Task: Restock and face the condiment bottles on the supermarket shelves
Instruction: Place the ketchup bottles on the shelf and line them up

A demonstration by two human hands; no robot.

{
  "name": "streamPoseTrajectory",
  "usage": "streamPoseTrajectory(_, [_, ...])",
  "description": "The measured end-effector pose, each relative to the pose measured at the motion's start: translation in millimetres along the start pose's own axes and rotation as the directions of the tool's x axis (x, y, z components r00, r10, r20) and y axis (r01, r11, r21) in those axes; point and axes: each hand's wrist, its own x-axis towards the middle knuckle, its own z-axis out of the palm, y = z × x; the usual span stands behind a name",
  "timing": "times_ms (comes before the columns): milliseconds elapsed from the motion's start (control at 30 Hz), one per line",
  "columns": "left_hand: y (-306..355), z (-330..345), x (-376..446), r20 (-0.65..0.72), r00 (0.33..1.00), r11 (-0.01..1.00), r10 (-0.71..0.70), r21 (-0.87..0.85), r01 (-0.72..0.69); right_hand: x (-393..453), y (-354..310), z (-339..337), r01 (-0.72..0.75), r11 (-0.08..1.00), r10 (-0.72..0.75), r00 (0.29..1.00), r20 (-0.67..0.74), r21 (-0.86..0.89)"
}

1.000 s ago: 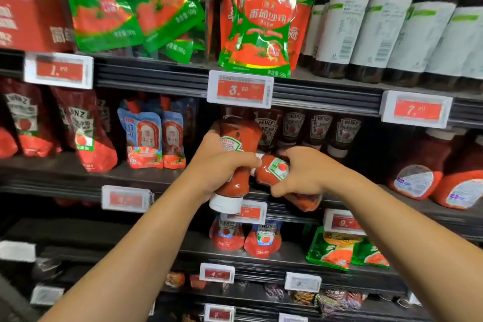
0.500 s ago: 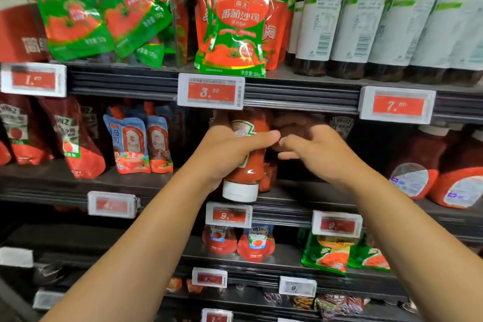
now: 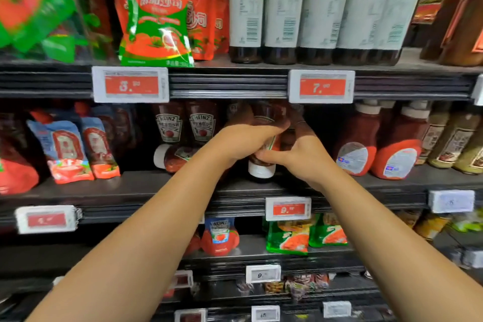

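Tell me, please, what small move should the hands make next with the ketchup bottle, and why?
Probably set it down and let go. The left hand and right hand both grip the ketchup bottle, cap down, just above the shelf, level with the standing bottles. One bottle lies on its side.

2 hands on view, left hand (image 3: 243, 141) & right hand (image 3: 304, 154); 1 ketchup bottle (image 3: 262, 165) cap-down between them; 2 upright Heinz bottles (image 3: 169, 125) to its left, plus 1 lying on its side (image 3: 172, 157); 5 dark bottles (image 3: 247, 8) w/ white labels on top shelf; 2 big ketchup bottles (image 3: 398, 151) at right; 2 blue pouches (image 3: 61, 149); 2 red price tags (image 3: 130, 84) on upper rail; pouches top left too blurred to count.
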Motion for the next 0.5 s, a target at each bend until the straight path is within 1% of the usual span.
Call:
streamPoseTrajectory(100, [-0.1,1.5,11.0,0.004,0.991,0.985,0.134,0.113,-0.133,6.9,18.8,3.2,-0.044,0.998,0.042,0.998,-0.047,-0.037])
streamPoseTrajectory(167, [-2.9,-1.5,16.0,-0.007,0.984,0.97,0.179,0.172,-0.175,11.9,26.4,6.1,-0.089,0.994,0.085,0.994,-0.061,-0.067])
streamPoseTrajectory(267, [-6.0,-5.8,22.6,-0.025,0.979,0.937,0.2,0.296,-0.184,19.7,30.9,13.0,-0.139,0.988,0.135,0.989,-0.067,-0.073])
streamPoseTrajectory(333, [-6.3,-7.9,26.9,-0.07,0.971,0.88,0.23,0.441,-0.176,26.3,32.1,20.3,-0.118,0.992,0.116,0.992,-0.048,-0.038])
streamPoseTrajectory(400, [-7.0,-9.7,30.0,-0.123,0.961,0.833,0.247,0.534,-0.146,34.0,31.2,26.7,-0.087,0.996,0.086,0.996,-0.035,-0.029])
streamPoseTrajectory(433, [-7.9,-10.3,31.6,-0.144,0.958,0.816,0.25,0.563,-0.128,37.6,30.2,30.2,-0.076,0.996,0.074,0.997,-0.029,-0.052])
streamPoseTrajectory(500, [-9.1,-11.0,33.6,-0.163,0.954,0.78,0.251,0.617,-0.1,42.2,28.5,34.9,-0.06,0.983,0.055,0.998,-0.035,-0.172])
